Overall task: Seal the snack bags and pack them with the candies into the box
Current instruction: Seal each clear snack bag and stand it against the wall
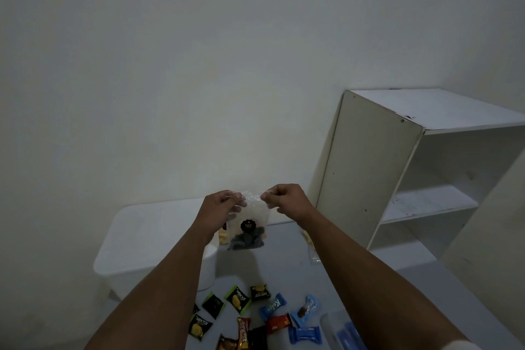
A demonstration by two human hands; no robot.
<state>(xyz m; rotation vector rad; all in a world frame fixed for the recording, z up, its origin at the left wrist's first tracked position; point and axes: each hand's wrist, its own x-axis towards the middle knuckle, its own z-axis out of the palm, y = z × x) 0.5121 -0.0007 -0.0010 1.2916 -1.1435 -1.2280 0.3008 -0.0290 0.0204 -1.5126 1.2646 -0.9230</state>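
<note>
Clear plastic, that's what the small snack bag is made of, with dark round cookies at the bottom and a black label on the front. It's held up in mid-air at the centre of the frame, above the grey table. Its top edge is pinched at both corners: the left hand takes one with a closed grip, the right hand takes the other the same way. Probably the strip is being stretched flat so it can be pressed shut.

Loose wrapped candies, green, blue, orange and dark, are scattered at the bottom centre, not packed yet. The white plastic box is parked just left of the bag, handy for dropping things in.

Whether the seal is already closed can't be told. A second bag with yellowish snacks is mostly hidden behind the left wrist, and something clear is cut off at the lower right.
</note>
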